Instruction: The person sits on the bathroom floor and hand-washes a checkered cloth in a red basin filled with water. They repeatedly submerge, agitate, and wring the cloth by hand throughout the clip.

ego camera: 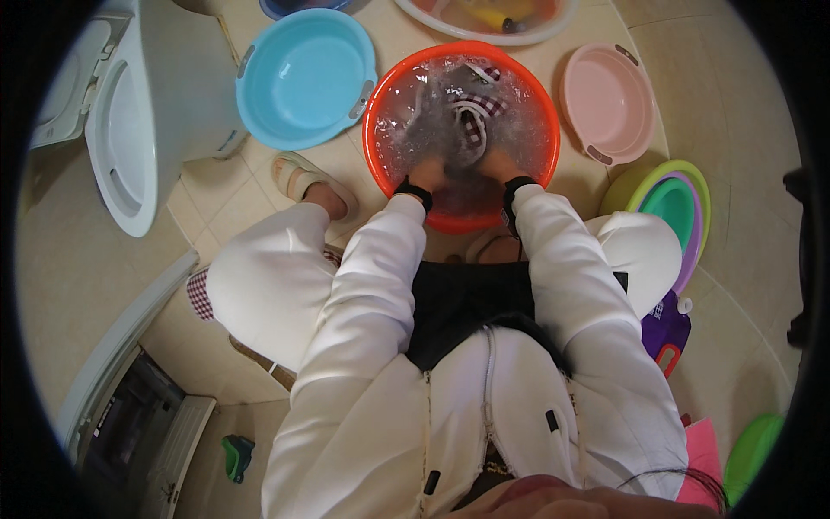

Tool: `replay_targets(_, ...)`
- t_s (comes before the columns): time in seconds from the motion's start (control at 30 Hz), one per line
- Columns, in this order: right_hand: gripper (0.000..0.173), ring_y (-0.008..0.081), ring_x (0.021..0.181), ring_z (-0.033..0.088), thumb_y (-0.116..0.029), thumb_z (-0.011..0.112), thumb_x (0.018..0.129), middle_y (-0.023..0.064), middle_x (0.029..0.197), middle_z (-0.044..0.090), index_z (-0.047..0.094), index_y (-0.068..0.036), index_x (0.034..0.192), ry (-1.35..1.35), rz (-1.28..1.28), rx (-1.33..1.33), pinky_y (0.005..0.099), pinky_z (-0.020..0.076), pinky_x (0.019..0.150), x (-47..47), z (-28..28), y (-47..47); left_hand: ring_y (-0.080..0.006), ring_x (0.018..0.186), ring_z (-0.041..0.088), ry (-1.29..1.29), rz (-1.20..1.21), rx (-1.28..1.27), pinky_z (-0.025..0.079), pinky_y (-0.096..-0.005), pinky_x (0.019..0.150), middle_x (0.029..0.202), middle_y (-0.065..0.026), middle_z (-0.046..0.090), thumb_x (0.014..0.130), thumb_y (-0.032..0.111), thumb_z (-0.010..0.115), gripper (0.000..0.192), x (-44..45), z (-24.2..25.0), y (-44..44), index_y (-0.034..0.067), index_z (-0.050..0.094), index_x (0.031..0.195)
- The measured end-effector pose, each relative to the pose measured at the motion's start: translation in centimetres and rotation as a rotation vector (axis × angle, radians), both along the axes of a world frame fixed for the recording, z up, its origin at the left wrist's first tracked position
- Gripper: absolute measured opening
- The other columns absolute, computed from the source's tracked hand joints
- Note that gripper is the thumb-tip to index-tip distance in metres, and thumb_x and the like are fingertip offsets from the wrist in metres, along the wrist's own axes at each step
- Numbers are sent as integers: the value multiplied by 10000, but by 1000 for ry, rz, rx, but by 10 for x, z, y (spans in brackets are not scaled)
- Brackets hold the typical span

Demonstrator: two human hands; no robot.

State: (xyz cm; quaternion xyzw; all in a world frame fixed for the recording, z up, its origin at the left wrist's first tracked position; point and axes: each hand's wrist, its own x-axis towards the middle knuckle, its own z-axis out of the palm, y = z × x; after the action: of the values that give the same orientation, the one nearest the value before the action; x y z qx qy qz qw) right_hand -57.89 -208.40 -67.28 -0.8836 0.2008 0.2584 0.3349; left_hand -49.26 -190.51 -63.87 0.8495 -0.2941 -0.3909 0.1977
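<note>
Before me an orange-red plastic basin (553, 136) holds cloudy, sudsy water. Both of my hands are dipped into it at the near side. My left hand (428, 174) goes under at the left, and my right hand (499, 165) at the right; their fingers are lost in the murk. Between and beyond them, a dark cloth item with checked, white-edged parts (473, 130) partly breaks the surface. Whether either hand grips it cannot be seen. Black bands circle both wrists below white sleeves.
A blue basin (305, 78) stands left of the orange one, a pink basin (607, 104) right. Beyond sits a white-rimmed basin (447, 31) with something yellow in liquid. Nested basins (697, 194) and a purple pouch (668, 324) are by my right knee. A toilet (139, 194) is at left.
</note>
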Motion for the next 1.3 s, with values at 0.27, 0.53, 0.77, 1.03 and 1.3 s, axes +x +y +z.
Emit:
replay_targets(0.27, 318, 360, 892, 651, -153, 624, 838, 226, 931, 679, 630, -17, 1126, -181, -173, 66, 426, 492, 791, 2, 49, -37, -394, 1045, 572, -116, 50, -123, 485, -468, 853, 1168, -210, 568, 844, 163, 628, 291, 24, 54, -4, 82, 636, 1123)
replay_targets(0.53, 238, 135, 777, 548, -89, 640, 872, 42, 847, 654, 640, 22, 1083, -287, -311, 177, 307, 477, 730, 14, 157, -47, -365, 1071, 592, -238, 280, -317, 465, -401, 897, 1128, -251, 595, 762, 14, 562, 498, 63, 140, 1, 110, 600, 1249)
replay_targets(0.77, 211, 145, 746, 565, -157, 645, 856, 74, 823, 677, 662, -14, 1010, -538, -265, 308, 324, 464, 700, 8, 265, -28, -300, 900, 624, -281, 247, -547, 473, -347, 821, 977, -223, 604, 750, 9, 550, 557, 51, 259, 8, 104, 561, 1299)
replay_targets(1.03, 259, 79, 905, 582, 31, 547, 878, -12, 959, 663, 653, -22, 1107, -575, -242, 174, 242, 434, 857, 3, 399, -7, -169, 1025, 567, -76, 213, -989, 453, -272, 867, 1170, -71, 604, 772, 8, 503, 588, 28, 388, 12, 87, 513, 1354)
replay_targets(1.3, 178, 167, 937, 618, -34, 615, 875, 55, 1011, 659, 635, -5, 1050, -943, -398, 387, 291, 488, 849, -22, 497, 10, -91, 929, 488, -88, 186, -1188, 410, -198, 813, 1220, -23, 525, 759, -54, 501, 659, 7, 456, 10, 41, 429, 1407)
